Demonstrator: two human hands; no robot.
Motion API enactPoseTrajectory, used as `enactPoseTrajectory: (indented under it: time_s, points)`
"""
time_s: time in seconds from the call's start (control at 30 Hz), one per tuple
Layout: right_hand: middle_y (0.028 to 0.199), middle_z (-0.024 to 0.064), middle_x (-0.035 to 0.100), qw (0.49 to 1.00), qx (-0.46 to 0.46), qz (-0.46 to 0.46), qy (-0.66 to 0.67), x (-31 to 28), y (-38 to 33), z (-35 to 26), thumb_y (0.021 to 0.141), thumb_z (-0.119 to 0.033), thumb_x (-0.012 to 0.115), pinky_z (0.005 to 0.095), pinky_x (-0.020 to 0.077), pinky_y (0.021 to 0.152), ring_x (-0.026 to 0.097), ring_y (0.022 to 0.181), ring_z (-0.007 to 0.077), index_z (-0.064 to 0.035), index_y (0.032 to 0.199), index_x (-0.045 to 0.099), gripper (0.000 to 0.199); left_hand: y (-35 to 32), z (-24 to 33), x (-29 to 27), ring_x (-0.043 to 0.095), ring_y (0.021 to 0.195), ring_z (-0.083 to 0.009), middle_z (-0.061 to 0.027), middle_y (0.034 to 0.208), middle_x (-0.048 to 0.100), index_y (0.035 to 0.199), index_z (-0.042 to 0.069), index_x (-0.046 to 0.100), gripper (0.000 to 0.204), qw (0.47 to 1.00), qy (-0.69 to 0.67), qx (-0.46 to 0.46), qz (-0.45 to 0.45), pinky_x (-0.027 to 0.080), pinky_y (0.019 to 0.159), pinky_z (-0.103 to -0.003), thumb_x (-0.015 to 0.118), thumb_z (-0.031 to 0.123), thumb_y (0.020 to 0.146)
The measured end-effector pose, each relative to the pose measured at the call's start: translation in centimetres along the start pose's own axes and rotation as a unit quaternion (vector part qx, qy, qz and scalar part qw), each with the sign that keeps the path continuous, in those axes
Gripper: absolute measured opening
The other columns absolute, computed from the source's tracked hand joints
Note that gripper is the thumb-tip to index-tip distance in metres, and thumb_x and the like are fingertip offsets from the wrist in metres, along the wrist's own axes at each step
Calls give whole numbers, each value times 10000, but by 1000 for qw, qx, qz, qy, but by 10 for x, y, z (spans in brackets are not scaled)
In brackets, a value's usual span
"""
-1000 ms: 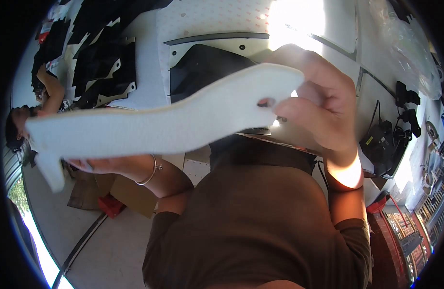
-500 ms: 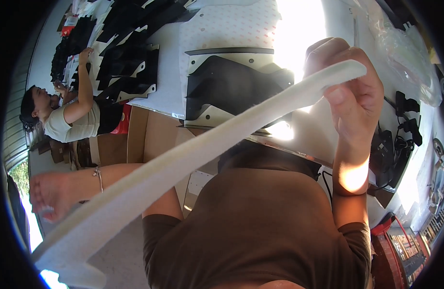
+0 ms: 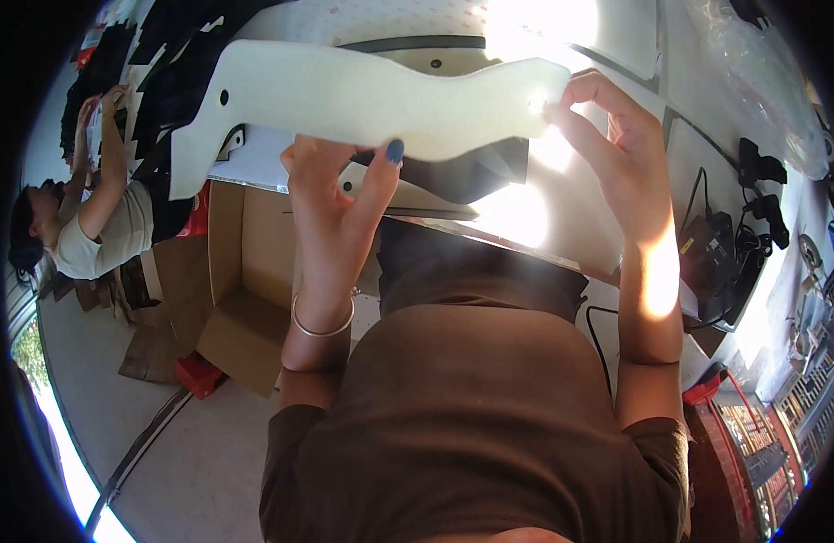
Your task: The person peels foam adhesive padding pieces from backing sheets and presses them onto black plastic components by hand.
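Sunny white counter (image 3: 616, 36) sits behind a long white foam piece (image 3: 362, 100), now turned flat and level.
Left hand (image 3: 340, 195) pinches its lower edge; right hand (image 3: 616, 136) grips its end, so its face shows.

Single head-worn fisheye view, looking steeply down the person's own torso, close above raised forearms, tabletop (image 3: 616, 36) curving along the upper rim, floor lower left

The white foam panel (image 3: 362, 95) blocks the worktable (image 3: 616, 36); the open cardboard box (image 3: 245, 299) stands lower left.
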State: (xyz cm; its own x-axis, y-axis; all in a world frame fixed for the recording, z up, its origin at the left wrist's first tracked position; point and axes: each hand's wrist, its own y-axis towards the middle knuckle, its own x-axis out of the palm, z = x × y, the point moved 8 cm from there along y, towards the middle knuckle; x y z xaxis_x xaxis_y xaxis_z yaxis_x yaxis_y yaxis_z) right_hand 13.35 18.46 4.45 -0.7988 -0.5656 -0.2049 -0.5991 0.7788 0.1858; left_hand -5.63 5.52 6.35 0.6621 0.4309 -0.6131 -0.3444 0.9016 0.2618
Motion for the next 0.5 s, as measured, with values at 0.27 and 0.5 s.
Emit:
enactPoseTrajectory:
  time_s: [0.27,0.5]
  points:
    - [831,63,615,998,45,37,-20,-2,0,60,838,-97,654,276,429,760,555,796,154,-4,861,627,99,13,3,31,481,863,-179,-7,877,570,863,126,699,132,954,265,139,13,255,800,-352,701,256,838]
    - [840,57,621,997,50,56,27,-2,2,79,838,-86,653,277,434,786,565,803,144,-2,855,608,97,23,-12,21,467,857,-203,-17,930,545,916,102,661,197,952,293,69,52,223,765,-360,678,292,867]
